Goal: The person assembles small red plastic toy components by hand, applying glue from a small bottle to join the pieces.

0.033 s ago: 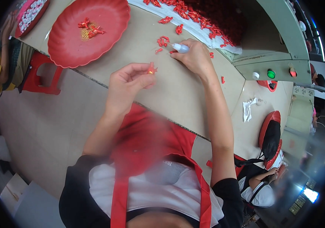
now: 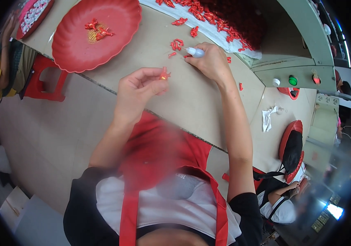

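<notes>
Between the thumb and fingers of my left hand point(image 2: 136, 90) is a small red figurine point(image 2: 164, 74) with a bit of gold on it, held just above the table. My right hand point(image 2: 211, 61) grips a small translucent squeeze bottle point(image 2: 194, 52) with a thin nozzle. The nozzle points left, close to a little cluster of small red parts point(image 2: 177, 44) on the tabletop. One loose red piece point(image 2: 172, 54) lies just below that cluster. My fingers partly cover the figurine and the bottle.
A scalloped red tray point(image 2: 118, 45) at the left holds several red figurines. Many more lie on a white cloth point(image 2: 253, 53) at the back, beside a pale green cabinet point(image 2: 306, 78) with knobs. A red stool point(image 2: 40, 84) and co-workers are at the sides.
</notes>
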The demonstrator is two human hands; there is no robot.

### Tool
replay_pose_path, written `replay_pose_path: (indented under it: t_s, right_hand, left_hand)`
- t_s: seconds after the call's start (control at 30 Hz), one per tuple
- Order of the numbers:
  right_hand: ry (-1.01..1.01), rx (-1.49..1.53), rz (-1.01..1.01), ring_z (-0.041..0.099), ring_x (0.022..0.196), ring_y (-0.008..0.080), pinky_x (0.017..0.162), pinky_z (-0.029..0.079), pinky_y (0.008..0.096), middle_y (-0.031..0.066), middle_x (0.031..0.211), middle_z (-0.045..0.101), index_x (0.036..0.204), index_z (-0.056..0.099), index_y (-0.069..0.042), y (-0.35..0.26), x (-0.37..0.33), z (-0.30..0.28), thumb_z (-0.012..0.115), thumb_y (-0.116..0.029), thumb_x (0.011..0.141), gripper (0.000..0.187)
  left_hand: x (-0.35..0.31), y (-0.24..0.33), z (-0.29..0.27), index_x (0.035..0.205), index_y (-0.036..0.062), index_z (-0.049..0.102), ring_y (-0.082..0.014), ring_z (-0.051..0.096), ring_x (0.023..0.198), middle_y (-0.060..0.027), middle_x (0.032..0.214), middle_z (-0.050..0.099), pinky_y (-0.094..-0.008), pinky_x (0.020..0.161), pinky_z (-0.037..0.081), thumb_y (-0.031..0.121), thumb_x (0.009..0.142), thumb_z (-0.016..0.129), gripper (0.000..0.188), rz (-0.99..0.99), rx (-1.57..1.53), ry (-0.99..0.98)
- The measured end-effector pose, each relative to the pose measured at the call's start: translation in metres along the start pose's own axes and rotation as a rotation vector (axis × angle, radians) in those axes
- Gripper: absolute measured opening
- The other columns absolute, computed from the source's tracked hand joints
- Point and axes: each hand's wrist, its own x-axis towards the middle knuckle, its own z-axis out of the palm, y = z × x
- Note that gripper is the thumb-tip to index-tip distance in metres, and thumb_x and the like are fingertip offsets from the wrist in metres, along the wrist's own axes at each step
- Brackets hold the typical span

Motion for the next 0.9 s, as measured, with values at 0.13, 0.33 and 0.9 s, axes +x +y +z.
replay_pose_path:
  t_s: [0.13, 0.33, 0.9]
  right_hand:
    - [-0.056, 0.227, 0.191, 0.055, 0.062, 0.0116, 0.053, 0.044, 0.0261, 0.0080, 0.073, 0.061, 0.095, 0.060, 0.002, -0.004, -0.018, -0.004, 0.068, -0.020, 0.074, 0.032]
    - [-0.219, 1.534, 0.427, 0.048, 0.056, 0.0096, 0.042, 0.035, 0.0191, 0.0103, 0.082, 0.057, 0.098, 0.056, 0.009, -0.008, -0.083, -0.019, 0.056, -0.007, 0.080, 0.023]
    - [0.146, 0.673, 0.491, 0.054, 0.059, 0.0085, 0.052, 0.043, 0.0213, 0.0028, 0.068, 0.060, 0.083, 0.064, 0.001, -0.005, -0.164, -0.002, 0.071, -0.012, 0.074, 0.017]
  left_hand:
    - [-0.002, 0.002, 0.002, 0.105, -0.0045, 0.059, -0.0094, 0.059, 0.080, -0.0072, 0.092, 0.063, -0.0226, 0.072, 0.048, 0.000, 0.077, 0.065, 0.029, 0.015, -0.029, -0.054]
    - [-0.004, -0.005, 0.020, 0.105, -0.0039, 0.059, -0.0100, 0.059, 0.082, -0.0066, 0.092, 0.063, -0.0228, 0.073, 0.048, -0.002, 0.076, 0.065, 0.029, -0.015, -0.040, -0.132]
    - [-0.002, -0.020, 0.028, 0.104, -0.0054, 0.058, -0.0102, 0.060, 0.080, -0.0076, 0.090, 0.064, -0.0224, 0.074, 0.049, -0.001, 0.076, 0.066, 0.030, 0.189, 0.109, 0.064]
